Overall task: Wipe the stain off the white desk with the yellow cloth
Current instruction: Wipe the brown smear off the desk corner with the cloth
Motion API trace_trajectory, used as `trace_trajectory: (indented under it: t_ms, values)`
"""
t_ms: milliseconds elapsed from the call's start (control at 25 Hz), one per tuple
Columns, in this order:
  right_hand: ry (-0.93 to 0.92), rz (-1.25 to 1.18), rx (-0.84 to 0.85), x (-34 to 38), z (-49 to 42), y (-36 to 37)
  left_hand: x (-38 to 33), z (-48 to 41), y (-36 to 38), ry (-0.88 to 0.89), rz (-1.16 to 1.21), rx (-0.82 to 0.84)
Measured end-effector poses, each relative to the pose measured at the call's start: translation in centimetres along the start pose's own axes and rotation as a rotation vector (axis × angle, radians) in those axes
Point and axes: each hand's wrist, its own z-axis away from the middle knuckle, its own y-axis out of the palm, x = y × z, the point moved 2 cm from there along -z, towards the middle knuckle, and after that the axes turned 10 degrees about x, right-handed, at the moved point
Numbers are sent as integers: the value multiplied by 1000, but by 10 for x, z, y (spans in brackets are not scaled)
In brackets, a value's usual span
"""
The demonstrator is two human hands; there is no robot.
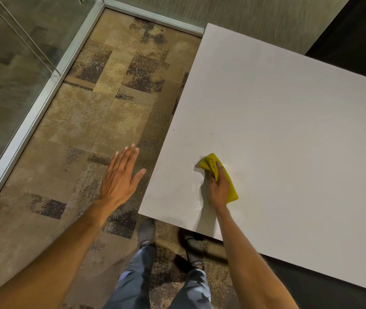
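The white desk (289, 121) fills the right half of the view, its near-left corner close to my feet. My right hand (218, 188) presses a folded yellow cloth (209, 162) flat on the desk near that corner, gripping it with the fingers on top. Two tiny dark specks (210, 133) mark the desk surface a little beyond the cloth. A faint damp smear (194, 187) shows left of my hand. My left hand (119, 177) hovers over the carpet left of the desk, fingers spread, holding nothing.
Patterned brown carpet (110, 103) covers the floor on the left. A glass partition with a metal base rail (43, 97) runs along the left and far side. My two dark shoes (146, 234) stand at the desk's near edge. A dark panel (356, 36) stands behind the desk.
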Motion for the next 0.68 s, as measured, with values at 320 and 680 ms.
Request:
trace_trajectory:
  t_ms: [320, 680]
  values:
    - [-33, -101, 307, 29, 38, 88, -9, -7, -1, 9, -23, 3]
    - [-118, -53, 614, 34, 102, 150, 6, -3, -10, -26, 7, 0]
